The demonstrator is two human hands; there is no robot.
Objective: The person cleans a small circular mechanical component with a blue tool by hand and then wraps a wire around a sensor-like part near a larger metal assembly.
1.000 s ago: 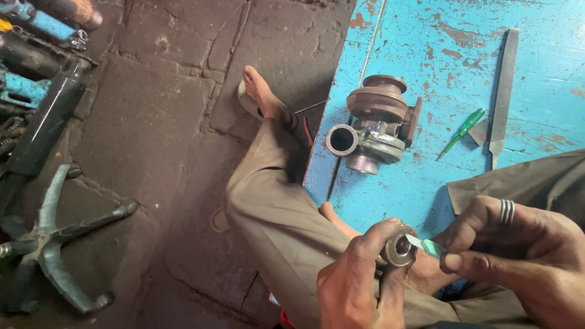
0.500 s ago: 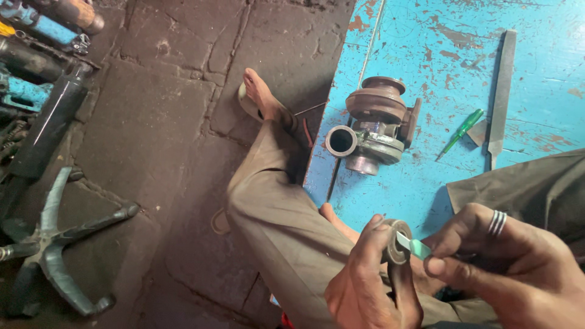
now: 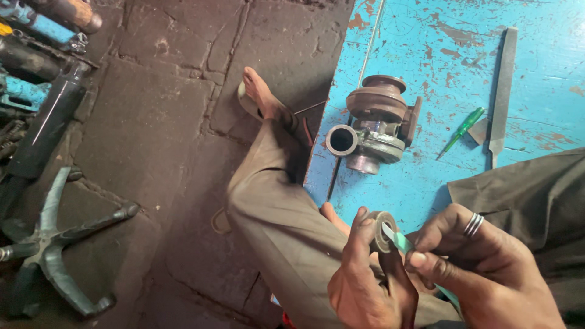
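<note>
My left hand grips a small round metal ring part between thumb and fingers, low in the view above my knee. My right hand, a ring on one finger, pinches a thin green-tinted strip whose tip pokes into the hole of the ring part. Both hands touch around it. Beyond them a rusty turbocharger sits on the blue painted platform.
A flat metal file and a small green screwdriver lie on the platform to the right of the turbocharger. My trousered leg and bare foot reach onto the dark stone floor. A cross wheel wrench and dark tools lie at the left.
Both hands have shifted slightly right and down in view. The ring part has turned more edge-on, and the green strip now enters its hole.
</note>
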